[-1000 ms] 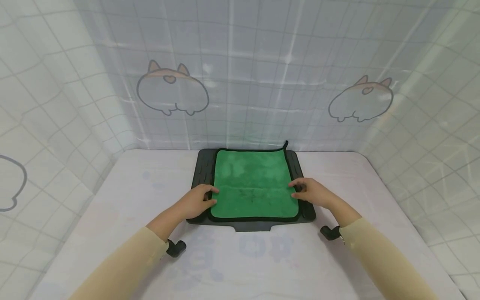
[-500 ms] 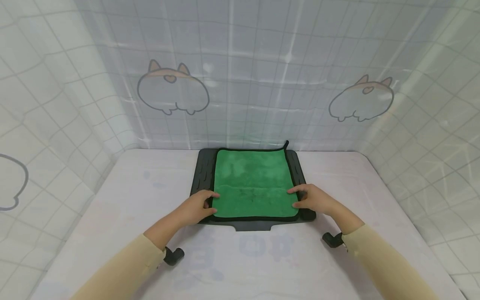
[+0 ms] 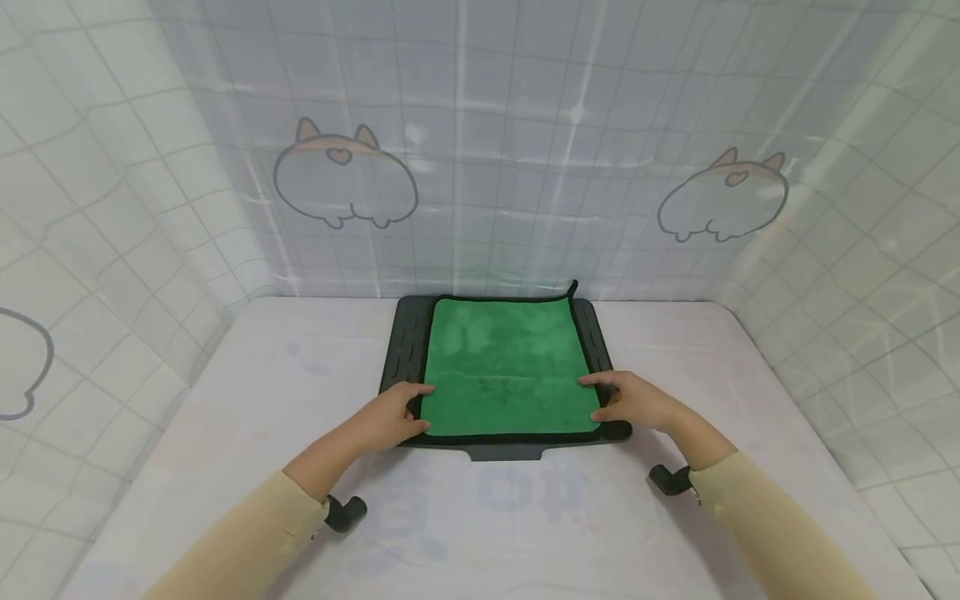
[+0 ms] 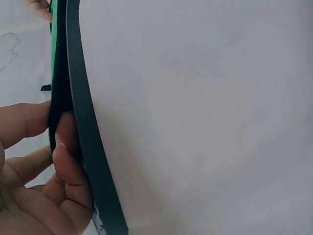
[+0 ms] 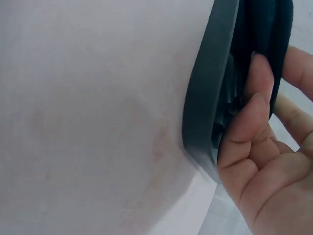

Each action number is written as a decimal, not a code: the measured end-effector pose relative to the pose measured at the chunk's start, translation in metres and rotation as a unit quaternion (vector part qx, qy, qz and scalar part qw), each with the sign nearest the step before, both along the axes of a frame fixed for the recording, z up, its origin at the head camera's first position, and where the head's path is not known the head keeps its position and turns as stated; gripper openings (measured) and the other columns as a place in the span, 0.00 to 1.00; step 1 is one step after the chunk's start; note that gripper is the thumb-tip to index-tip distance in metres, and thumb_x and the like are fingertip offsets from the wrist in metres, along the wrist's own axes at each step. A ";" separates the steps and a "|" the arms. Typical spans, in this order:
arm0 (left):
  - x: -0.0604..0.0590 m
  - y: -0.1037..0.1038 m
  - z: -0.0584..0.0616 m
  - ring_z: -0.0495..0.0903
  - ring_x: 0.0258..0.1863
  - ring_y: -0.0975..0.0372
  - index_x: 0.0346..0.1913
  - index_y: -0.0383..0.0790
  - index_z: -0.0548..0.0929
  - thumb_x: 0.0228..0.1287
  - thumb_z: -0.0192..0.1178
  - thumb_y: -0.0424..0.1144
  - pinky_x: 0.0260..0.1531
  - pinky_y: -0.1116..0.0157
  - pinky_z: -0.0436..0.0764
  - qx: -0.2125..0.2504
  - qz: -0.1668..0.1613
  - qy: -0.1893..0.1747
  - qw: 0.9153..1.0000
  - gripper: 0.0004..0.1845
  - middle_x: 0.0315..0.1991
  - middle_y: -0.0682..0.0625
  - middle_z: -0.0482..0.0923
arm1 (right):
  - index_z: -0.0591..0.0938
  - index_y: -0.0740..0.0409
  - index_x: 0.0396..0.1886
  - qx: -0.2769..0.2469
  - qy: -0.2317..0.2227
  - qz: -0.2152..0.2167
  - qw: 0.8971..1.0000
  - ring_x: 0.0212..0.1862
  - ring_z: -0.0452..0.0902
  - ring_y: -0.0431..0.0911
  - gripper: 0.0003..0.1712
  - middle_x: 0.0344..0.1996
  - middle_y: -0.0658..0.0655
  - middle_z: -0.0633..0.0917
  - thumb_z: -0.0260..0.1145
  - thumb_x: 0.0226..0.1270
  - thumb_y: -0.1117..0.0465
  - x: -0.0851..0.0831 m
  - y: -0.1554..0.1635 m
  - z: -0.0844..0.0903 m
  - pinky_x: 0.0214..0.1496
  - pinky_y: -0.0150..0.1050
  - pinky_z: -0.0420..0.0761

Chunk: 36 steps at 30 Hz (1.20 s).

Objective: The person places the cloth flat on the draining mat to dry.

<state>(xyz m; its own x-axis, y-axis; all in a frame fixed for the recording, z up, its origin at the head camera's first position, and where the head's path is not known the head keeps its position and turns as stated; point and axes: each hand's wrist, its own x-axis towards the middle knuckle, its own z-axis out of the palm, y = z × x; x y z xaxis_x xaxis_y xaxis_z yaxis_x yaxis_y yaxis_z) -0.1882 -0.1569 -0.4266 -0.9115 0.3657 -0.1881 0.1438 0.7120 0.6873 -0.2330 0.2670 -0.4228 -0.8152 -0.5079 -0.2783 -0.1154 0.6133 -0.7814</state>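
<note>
Green cloth (image 3: 506, 367) on black tray (image 3: 405, 333): left hand (image 3: 386, 414) pinches its 9 o'clock edge, right hand (image 3: 637, 402) its 3 o'clock edge; next, likely an even lift.

Fuzzy cloth on matt plastic, glossy film behind.
Green towel (image 3: 506, 367): plush microfibre-like cloth, soft nap, black stitched hem. Under the towel a dark grey tray (image 3: 405, 337): matt moulded plastic, smooth rim, ribbed along the sides. Under the tray the desk (image 3: 262, 400): pale matt cover, smooth, faint faded print. Behind the tray the wall sheet (image 3: 480, 167): glossy, wrinkled plastic film with a grid print.
</note>
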 end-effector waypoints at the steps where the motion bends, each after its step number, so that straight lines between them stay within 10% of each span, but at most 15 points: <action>1: 0.000 0.001 0.000 0.73 0.26 0.63 0.71 0.33 0.69 0.66 0.67 0.33 0.26 0.65 0.77 -0.010 -0.002 0.006 1.000 0.32 0.64 0.36 0.69 | 0.70 0.63 0.72 0.006 0.003 -0.004 1.000 0.27 0.76 0.45 0.38 0.40 0.61 0.84 0.73 0.63 0.65 0.000 -0.001 0.000 0.33 0.40 0.77; 6: 0.001 0.005 -0.001 0.75 0.30 0.64 0.71 0.33 0.70 0.64 0.68 0.33 0.32 0.64 0.78 -0.054 -0.001 0.029 0.998 0.33 0.66 0.33 0.67 | 0.70 0.62 0.72 0.053 0.036 -0.018 0.998 0.27 0.77 0.44 0.40 0.62 0.71 0.72 0.75 0.61 0.64 0.004 -0.006 -0.002 0.31 0.40 0.79; 24: 0.004 0.003 -0.003 0.79 0.38 0.62 0.68 0.36 0.75 0.59 0.74 0.40 0.36 0.63 0.80 -0.106 0.005 0.058 0.993 0.35 0.60 0.38 0.68 | 0.73 0.65 0.69 0.124 0.096 0.009 0.988 0.30 0.72 0.42 0.39 0.48 0.63 0.75 0.77 0.59 0.63 0.012 -0.008 0.005 0.30 0.36 0.77; 36: -0.003 0.014 0.022 0.80 0.53 0.50 0.67 0.36 0.76 0.69 0.66 0.45 0.52 0.52 0.80 -0.147 -0.024 0.090 0.985 0.28 0.63 0.38 0.71 | 0.79 0.64 0.63 0.181 0.198 0.064 0.961 0.34 0.75 0.45 0.27 0.42 0.57 0.79 0.71 0.68 0.58 0.007 -0.028 0.022 0.39 0.42 0.79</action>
<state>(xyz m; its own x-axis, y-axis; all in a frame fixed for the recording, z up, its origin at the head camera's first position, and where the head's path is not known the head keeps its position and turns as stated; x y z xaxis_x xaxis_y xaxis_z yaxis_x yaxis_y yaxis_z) -0.1917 -0.1430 -0.4042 -0.9230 0.3624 -0.1295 0.2818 0.8657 0.4137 -0.2256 0.2391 -0.4006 -0.8313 -0.5387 -0.1370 -0.4517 0.7984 -0.3981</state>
